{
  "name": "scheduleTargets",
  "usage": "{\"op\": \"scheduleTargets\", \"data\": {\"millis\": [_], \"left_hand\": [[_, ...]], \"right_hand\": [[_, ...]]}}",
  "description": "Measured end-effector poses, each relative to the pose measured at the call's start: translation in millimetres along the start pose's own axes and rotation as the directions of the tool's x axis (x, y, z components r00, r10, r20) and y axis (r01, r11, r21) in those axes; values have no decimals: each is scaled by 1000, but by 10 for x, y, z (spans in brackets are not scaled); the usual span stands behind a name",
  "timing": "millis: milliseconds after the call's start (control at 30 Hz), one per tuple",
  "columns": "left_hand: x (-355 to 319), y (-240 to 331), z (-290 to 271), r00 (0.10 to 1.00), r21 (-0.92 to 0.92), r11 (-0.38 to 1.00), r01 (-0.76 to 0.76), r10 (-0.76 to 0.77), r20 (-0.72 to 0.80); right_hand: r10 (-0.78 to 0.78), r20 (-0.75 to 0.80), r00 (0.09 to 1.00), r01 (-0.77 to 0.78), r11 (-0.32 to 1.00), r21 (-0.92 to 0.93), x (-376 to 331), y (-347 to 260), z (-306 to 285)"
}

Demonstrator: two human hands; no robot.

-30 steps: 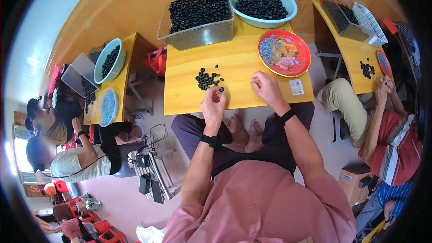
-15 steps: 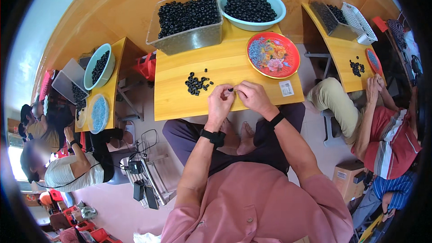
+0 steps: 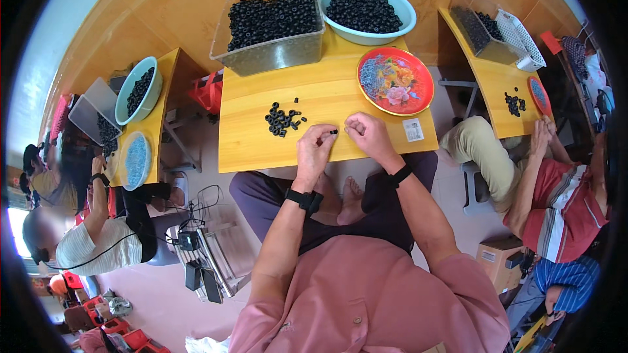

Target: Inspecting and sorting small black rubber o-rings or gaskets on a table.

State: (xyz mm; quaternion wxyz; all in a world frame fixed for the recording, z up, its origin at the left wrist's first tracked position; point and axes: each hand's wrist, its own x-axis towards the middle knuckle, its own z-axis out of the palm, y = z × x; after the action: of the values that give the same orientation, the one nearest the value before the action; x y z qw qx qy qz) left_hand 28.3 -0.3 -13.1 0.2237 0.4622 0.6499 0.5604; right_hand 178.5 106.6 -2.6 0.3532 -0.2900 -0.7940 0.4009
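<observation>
My left hand [image 3: 315,149] rests at the near edge of the yellow wooden table [image 3: 248,147], its fingertips pinching a small black ring [image 3: 333,132]. My right hand [image 3: 367,134] sits just right of it, fingers curled close to the same ring; what it holds I cannot tell. A small pile of black rings [image 3: 281,119] lies on the table to the left of both hands. Each wrist wears a black band.
A clear bin [image 3: 271,26] and a teal bowl [image 3: 367,12] of black rings stand at the table's far side, with a red patterned plate [image 3: 396,81] holding small blue pieces. People sit at similar tables on the left [image 3: 85,235] and right [image 3: 556,183].
My hands have come together at the table's near edge, and the left one now pinches a black ring. The view has shifted slightly.
</observation>
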Motion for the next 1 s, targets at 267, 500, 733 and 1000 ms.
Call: {"op": "scheduleTargets", "data": {"millis": [267, 500, 733, 1000], "left_hand": [[214, 96, 40, 995, 85, 996, 2, -11, 101], [156, 27, 144, 994, 134, 986, -96, 88, 69], [160, 16, 131, 981, 165, 968, -189, 178, 79], [148, 38, 130, 989, 153, 977, -145, 138, 58]], "right_hand": [[140, 17, 990, -140, 967, 210, 9, 108, -3], [167, -11, 986, -160, 957, 241, -23, 170, 23], [103, 13, 995, -103, 986, 127, -4, 125, 5], [141, -67, 988, -133, 985, 106, -19, 79, 4]]}}
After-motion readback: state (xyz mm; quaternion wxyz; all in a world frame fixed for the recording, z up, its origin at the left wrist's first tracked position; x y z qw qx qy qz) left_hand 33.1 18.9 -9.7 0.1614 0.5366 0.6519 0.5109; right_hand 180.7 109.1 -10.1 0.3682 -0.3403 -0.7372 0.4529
